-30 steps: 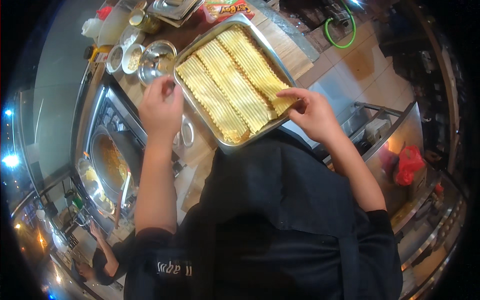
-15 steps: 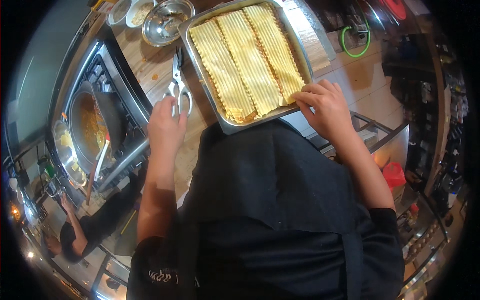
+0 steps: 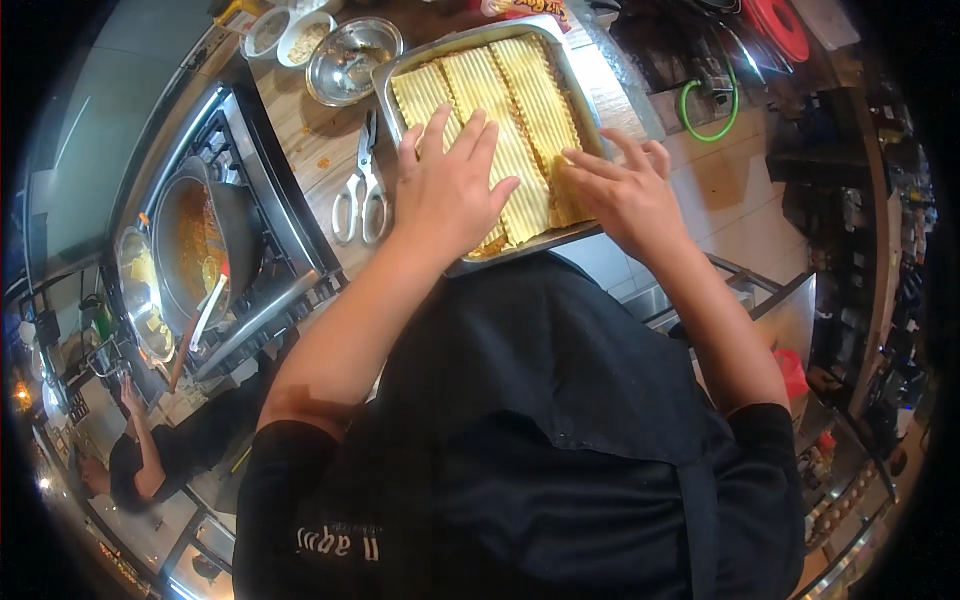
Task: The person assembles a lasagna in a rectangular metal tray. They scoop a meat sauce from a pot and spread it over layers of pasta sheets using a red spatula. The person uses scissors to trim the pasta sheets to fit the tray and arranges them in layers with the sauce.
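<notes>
Running lengthwise away and leftward, pasta sheets [image 3: 508,120] seemingly touch both hands [image 3: 450,190] [image 3: 632,200].

Pasta sheets [image 3: 500,110] in tray [image 3: 535,242], scissors [image 3: 365,175] left of it, pot [image 3: 236,225] farther left

White glare washes over the wooden bench [image 3: 607,85] near its right edge; ridged pasta sheets [image 3: 520,110] shine, a black apron [image 3: 560,360] falls dark, and fisheye distortion bends the dim, blurry rim.

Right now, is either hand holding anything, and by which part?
The left hand holds nothing, spread over the pasta sheets. The right hand is at the rightmost sheet; whether it grips cannot be told.
</notes>
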A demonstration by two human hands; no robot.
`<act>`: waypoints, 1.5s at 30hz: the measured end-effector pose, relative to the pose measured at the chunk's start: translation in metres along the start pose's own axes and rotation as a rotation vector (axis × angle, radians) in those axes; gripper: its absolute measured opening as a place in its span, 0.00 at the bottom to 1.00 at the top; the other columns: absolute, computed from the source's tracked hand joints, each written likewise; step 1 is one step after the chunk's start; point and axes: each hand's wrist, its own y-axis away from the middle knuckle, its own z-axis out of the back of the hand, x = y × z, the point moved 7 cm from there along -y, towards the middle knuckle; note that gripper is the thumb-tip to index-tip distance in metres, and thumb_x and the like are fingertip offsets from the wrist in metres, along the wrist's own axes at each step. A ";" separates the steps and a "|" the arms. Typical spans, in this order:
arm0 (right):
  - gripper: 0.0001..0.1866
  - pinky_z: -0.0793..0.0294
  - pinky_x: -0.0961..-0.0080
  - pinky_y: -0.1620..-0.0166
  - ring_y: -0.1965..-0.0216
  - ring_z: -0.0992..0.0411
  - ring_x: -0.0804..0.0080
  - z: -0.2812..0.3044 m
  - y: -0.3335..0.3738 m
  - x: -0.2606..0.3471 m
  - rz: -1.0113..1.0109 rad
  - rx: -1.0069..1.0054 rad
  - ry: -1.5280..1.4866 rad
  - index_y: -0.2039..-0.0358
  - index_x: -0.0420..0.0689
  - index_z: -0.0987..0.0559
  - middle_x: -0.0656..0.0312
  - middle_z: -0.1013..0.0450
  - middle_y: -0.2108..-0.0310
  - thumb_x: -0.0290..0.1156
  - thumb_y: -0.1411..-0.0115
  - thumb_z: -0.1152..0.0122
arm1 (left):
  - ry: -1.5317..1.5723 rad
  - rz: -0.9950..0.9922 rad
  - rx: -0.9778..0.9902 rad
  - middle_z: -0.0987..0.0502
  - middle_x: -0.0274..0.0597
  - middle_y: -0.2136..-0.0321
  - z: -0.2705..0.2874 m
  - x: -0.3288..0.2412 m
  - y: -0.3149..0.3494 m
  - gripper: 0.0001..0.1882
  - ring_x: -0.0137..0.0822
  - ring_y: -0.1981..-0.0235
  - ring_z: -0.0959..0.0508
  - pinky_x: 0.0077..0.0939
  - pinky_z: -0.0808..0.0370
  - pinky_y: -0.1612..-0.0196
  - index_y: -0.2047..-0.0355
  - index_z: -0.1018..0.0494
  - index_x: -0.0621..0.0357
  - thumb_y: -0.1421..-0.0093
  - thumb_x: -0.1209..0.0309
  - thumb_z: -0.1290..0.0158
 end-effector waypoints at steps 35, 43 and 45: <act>0.74 0.74 0.40 0.13 0.10 0.64 0.53 -0.013 -0.101 -0.046 0.363 0.263 0.186 0.15 0.42 0.39 0.58 0.42 0.14 0.84 0.49 0.32 | -0.231 0.208 0.474 0.48 0.47 0.13 0.018 0.045 -0.013 0.88 0.61 0.12 0.60 0.71 0.70 0.14 0.13 0.49 0.49 0.68 0.23 0.23; 0.66 0.64 0.40 0.14 0.12 0.58 0.41 0.025 -0.078 -0.045 0.244 0.062 0.055 0.18 0.37 0.35 0.47 0.45 0.14 0.76 0.41 0.31 | -0.107 0.169 0.302 0.47 0.55 0.14 0.029 0.044 -0.001 0.88 0.67 0.13 0.61 0.73 0.65 0.15 0.13 0.48 0.54 0.67 0.20 0.25; 0.59 0.60 0.40 0.15 0.13 0.55 0.40 0.024 -0.054 -0.063 0.219 -0.051 -0.048 0.19 0.39 0.33 0.47 0.44 0.14 0.71 0.37 0.31 | -0.015 0.175 0.173 0.47 0.56 0.14 0.045 0.038 0.015 0.83 0.69 0.13 0.60 0.74 0.63 0.16 0.14 0.48 0.55 0.60 0.20 0.28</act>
